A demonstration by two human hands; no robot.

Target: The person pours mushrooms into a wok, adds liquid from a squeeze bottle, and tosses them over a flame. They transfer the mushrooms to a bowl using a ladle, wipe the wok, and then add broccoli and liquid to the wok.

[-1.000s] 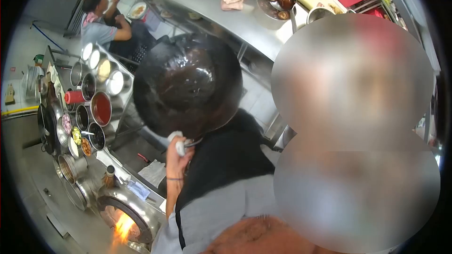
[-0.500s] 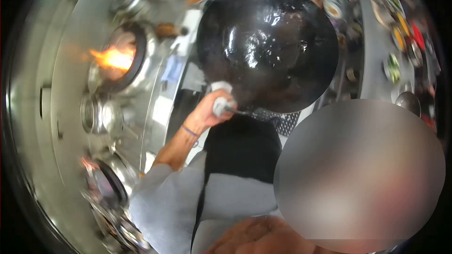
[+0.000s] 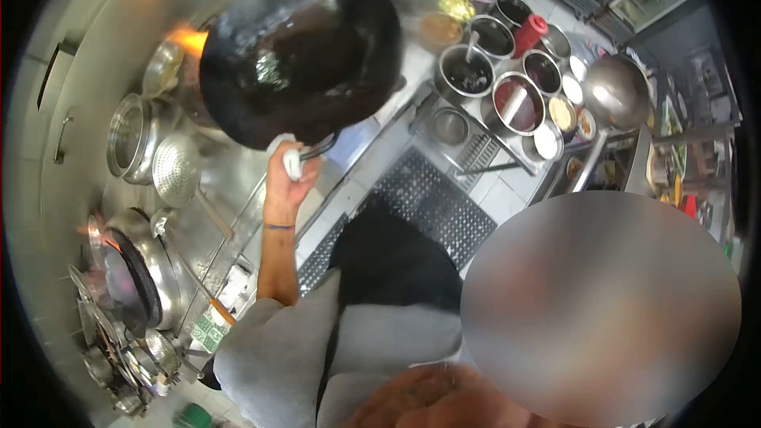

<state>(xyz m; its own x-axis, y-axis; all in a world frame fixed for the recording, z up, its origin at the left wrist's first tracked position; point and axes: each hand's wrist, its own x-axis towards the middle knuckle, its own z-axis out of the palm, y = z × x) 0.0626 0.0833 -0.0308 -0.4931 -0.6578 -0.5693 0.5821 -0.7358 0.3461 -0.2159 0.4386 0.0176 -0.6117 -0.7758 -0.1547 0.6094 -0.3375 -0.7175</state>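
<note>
My left hand [image 3: 284,186] is closed round the loop handle [image 3: 323,147] of a large black wok [image 3: 317,63], with a folded white cloth [image 3: 292,165] between palm and metal. Tilted, the wok shows a dark, shiny inside with no food that I can make out. Its left edge is beside a burner flame [image 3: 189,40]. At the upper right a big metal ladle [image 3: 614,95] hangs in view, its handle running down into a blurred patch. That patch covers the area below, and my right hand does not show.
Sauce pots [image 3: 466,71] and bowls [image 3: 456,8] crowd the top right, beside a red squeeze bottle [image 3: 529,32]. A perforated skimmer [image 3: 176,170] lies on the steel stove top at left. Another burner [image 3: 127,269] burns at lower left. A black mat [image 3: 432,198] covers the floor.
My left hand has moved the wok leftward, toward the stove and its flame. The ladle has risen and shifted left. The view has turned, showing more sauce pots.
</note>
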